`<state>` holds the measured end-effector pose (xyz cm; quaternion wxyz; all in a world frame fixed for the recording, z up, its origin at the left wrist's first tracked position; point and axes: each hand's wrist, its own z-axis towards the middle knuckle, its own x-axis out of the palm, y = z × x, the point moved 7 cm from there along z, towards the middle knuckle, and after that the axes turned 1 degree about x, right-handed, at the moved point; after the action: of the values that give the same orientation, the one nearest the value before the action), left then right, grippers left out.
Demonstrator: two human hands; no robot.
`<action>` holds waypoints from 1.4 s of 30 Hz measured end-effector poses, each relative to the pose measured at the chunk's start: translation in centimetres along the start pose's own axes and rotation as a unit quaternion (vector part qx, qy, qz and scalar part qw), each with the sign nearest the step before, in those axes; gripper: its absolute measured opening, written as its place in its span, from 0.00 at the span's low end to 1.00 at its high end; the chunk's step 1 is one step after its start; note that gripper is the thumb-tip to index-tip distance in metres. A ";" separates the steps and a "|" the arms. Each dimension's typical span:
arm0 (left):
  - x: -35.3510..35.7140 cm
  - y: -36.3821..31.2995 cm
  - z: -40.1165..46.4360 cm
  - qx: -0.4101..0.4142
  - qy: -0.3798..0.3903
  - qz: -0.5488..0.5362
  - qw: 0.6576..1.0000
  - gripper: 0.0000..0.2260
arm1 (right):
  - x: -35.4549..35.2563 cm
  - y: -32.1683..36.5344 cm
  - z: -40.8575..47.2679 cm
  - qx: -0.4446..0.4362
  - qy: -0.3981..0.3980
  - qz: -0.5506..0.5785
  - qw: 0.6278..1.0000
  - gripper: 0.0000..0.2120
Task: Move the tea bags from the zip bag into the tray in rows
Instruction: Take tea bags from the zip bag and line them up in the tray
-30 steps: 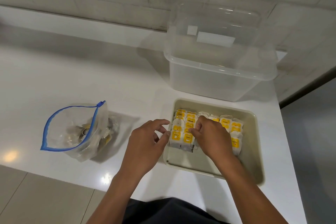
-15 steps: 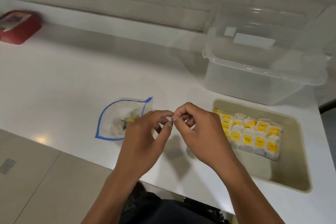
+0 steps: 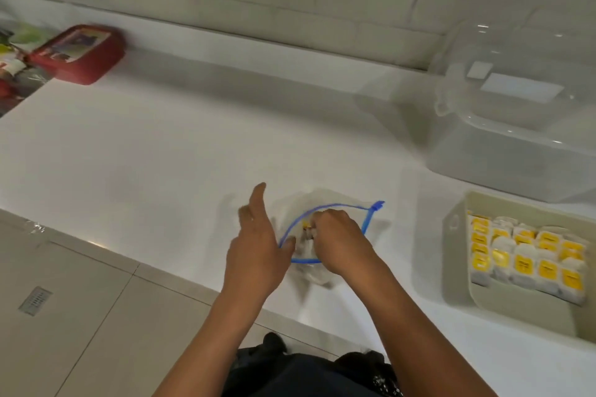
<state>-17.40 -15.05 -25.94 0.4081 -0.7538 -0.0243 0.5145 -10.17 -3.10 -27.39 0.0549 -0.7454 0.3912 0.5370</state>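
The clear zip bag (image 3: 368, 218) with a blue rim lies open on the white counter, mouth towards me. My left hand (image 3: 258, 248) pinches its left rim with the thumb, index finger raised. My right hand (image 3: 338, 240) reaches into the mouth, fingers curled on the loose tea bags (image 3: 306, 234) inside; the grip is blurred. To the right stands the beige tray (image 3: 456, 255), holding several yellow-labelled tea bags (image 3: 522, 263) in rows at its far end.
A large clear plastic container (image 3: 516, 138) stands behind the tray. A red box (image 3: 77, 55) sits at the far left by the wall. The counter's front edge (image 3: 180, 274) runs just below my hands, with tiled floor beneath.
Both hands left the tray and moved left to the zip bag. My left hand took its rim and my right hand went into its mouth. The view swung left.
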 end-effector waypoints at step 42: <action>-6.1 -4.6 -2.1 0.428 -0.059 -0.044 0.901 0.05 | -3.3 0.1 -7.8 0.092 -0.090 0.651 0.748 0.05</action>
<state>-16.88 -16.00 -18.10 0.7114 -0.4732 0.1405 0.5003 -4.68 -5.33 -21.36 -0.2049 -0.2501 0.8222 0.4685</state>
